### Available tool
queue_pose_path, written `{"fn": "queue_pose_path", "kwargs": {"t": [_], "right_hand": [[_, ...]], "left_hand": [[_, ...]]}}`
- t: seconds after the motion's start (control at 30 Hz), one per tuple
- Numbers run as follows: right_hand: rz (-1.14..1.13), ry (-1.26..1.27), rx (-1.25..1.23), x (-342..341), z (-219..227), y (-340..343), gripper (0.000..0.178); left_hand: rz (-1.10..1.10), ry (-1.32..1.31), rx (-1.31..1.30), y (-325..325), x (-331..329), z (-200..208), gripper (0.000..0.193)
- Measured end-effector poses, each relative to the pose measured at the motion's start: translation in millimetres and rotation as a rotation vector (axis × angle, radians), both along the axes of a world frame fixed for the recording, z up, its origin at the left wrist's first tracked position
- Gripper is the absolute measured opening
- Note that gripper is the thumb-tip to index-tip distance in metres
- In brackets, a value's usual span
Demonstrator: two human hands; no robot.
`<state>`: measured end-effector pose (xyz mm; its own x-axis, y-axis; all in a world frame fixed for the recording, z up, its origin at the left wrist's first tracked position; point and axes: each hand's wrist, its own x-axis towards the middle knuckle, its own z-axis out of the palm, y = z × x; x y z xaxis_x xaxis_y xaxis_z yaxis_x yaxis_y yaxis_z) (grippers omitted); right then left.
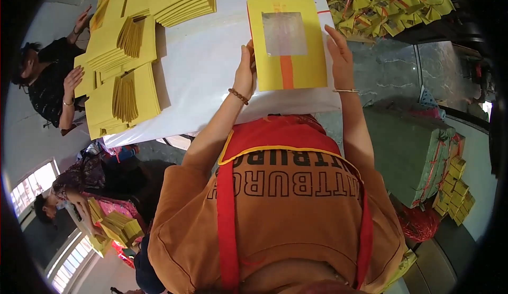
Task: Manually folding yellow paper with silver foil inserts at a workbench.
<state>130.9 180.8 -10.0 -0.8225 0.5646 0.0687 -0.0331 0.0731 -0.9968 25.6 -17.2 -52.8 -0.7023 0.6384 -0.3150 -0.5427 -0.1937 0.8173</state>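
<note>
A yellow paper bag (317,40) with a clear window panel, an orange strip down its middle and a thin red cord handle is in front of me at the near edge of the white table. My left hand (245,74) stands along its left edge, fingers stretched out and partly hidden by the edge. Close to the right edge is my right hand (341,56), open, its fingers extended upward. Neither hand visibly wraps around the bag. The bag's underside is hidden.
Stacks of folded yellow paper (121,40) cover the white table's (201,56) left side. A heap of yellow bags (386,3) lies at the far right. A person in black (50,87) works across at left; another person (79,188) handles yellow paper behind. A large green-wrapped bale (402,151) stands right.
</note>
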Motion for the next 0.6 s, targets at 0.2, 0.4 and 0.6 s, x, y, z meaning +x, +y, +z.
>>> {"fn": "queue_pose_path", "kwargs": {"t": [0.2,0.4,0.6], "right_hand": [[0.015,0.025,-0.731,11,-46,-2,0.054],[0.117,0.021,-0.787,12,-41,2,0.055],[0.119,-0.001,-0.752,10,-44,7,0.054]], "left_hand": [[0.005,-0.055,-0.066,9,10,2,0.062],[0.048,-0.119,-0.106,11,16,-14,0.061],[0.092,-0.140,-0.094,15,25,-13,0.061]]}}
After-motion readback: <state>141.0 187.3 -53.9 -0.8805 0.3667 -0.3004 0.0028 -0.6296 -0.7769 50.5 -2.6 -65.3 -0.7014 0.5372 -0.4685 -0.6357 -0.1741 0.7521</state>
